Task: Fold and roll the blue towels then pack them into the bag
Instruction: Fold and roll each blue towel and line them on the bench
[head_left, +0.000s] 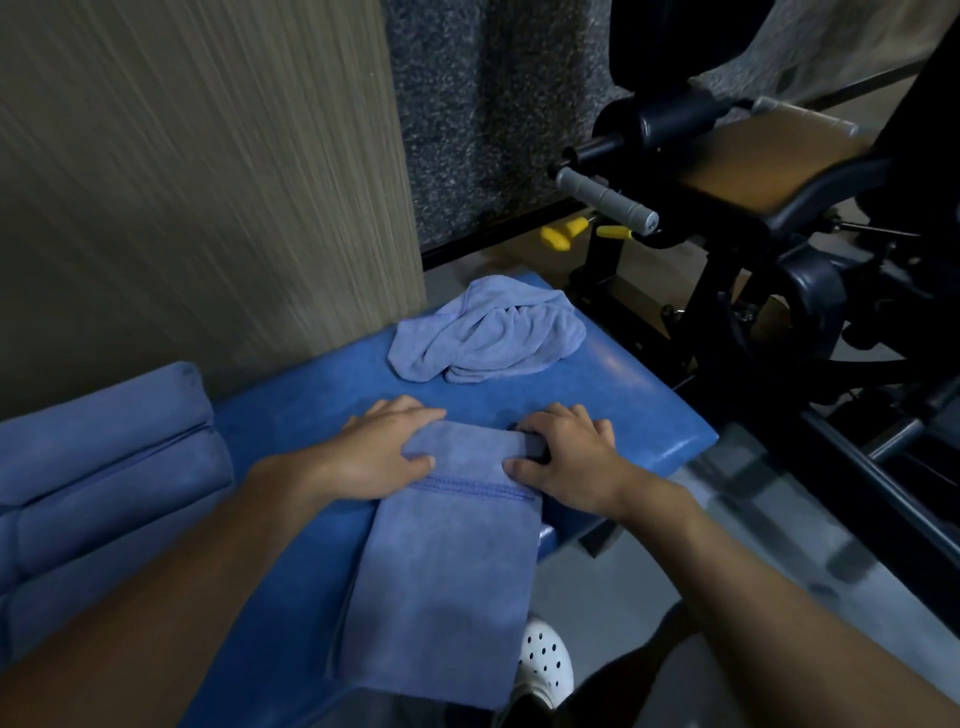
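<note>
Folded towel (452, 571) lies lengthwise on the blue padded surface (322, 395). Its far end is just started into a roll, and its near end seems to hang past the surface edge above a white shoe (545, 660). The left hand (384, 452) holds the left end of the roll, fingers reaching over the far side and thumb pressed on top. The right hand (566, 457) holds the right end, fingers (571, 415) curled over it and thumb on the near side. A crumpled towel (488, 332) sits farther back on the same surface, well apart and not yet folded. No bag in view.

Risks, as I judge them:
- Roll is only at its first turn, so a slack core now likely means a loose, fat roll later.
- Hands sit at the two ends, so uneven push could make the roll skew or cone out to one side.
- Surface looks slick, so the towel may slide instead of winding.
- The overhanging tail could drag the strip off toward the floor (623, 587).
- Stitched hem may bunch under the thumbs.
</note>
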